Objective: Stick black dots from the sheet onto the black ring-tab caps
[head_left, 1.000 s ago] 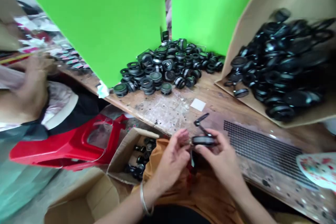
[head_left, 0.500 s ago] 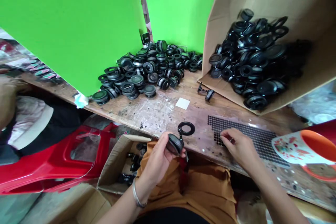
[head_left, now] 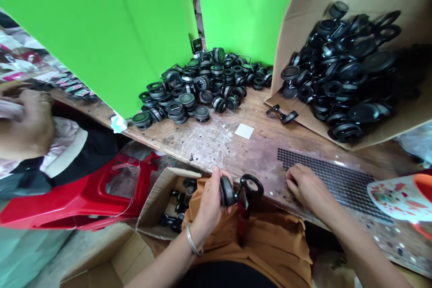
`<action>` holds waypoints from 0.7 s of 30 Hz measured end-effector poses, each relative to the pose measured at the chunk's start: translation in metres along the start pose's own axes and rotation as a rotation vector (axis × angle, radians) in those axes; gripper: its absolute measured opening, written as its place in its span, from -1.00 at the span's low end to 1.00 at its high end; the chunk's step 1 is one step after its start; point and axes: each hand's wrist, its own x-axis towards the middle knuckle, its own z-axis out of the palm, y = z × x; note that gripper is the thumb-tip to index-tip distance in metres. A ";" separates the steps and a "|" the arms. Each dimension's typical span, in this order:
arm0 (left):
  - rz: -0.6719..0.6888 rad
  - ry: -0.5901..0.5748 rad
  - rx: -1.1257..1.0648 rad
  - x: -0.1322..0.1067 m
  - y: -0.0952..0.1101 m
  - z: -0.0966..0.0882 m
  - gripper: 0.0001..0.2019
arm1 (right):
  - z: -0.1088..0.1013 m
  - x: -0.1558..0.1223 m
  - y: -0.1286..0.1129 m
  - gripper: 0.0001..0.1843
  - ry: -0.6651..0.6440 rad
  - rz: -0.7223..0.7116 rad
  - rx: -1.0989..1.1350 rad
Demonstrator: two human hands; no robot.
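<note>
**Tight by the edge, roomy in the middle**

Got the black ring piece (head_left: 228, 191) clutched in the left hand (head_left: 209, 194), with fingers wrapped around its thick disc and its ring sticking out to the right. Holding it right by the front edge of the worktop (head_left: 216, 144), over the lap. Got the right hand (head_left: 301, 181) loosely curled, with thumb close to fingers, at the left end of a sheet of black dots (head_left: 340, 184). Can't tell whether pinching anything there.

Room-wise: plenty of bare, scuffed wood between the heap of black parts (head_left: 202, 85), the carton (head_left: 297, 13) and the dot sheet, bar a flat white square (head_left: 244, 131) and a loose part (head_left: 282, 115) just by the carton's front corner. More cramped over to the right, with a mug (head_left: 391, 198) at the far end of the sheet. Walled off at the back by green panels (head_left: 101, 31). Below the front edge, near the left hand: a small box (head_left: 148, 216) of more black bits.

Versus half a second ago: turned the held piece, from ring above and right of the disc to ring about level with it. Kept the right hand at the same end of the sheet. A full second ago, had both hands at the piece.
</note>
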 end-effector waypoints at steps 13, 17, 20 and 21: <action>0.220 0.041 0.211 -0.004 0.001 0.000 -0.41 | -0.027 -0.018 -0.115 -0.88 0.220 -0.203 0.488; 0.280 0.008 0.274 -0.006 -0.003 -0.001 -0.45 | -0.016 -0.017 -0.138 -0.83 0.182 -0.234 0.532; 0.290 -0.020 0.305 -0.006 -0.008 -0.004 -0.45 | -0.011 -0.016 -0.136 -0.82 0.123 -0.236 0.527; 0.287 -0.024 0.311 -0.006 -0.009 -0.005 -0.45 | -0.011 -0.015 -0.134 -0.82 0.102 -0.248 0.524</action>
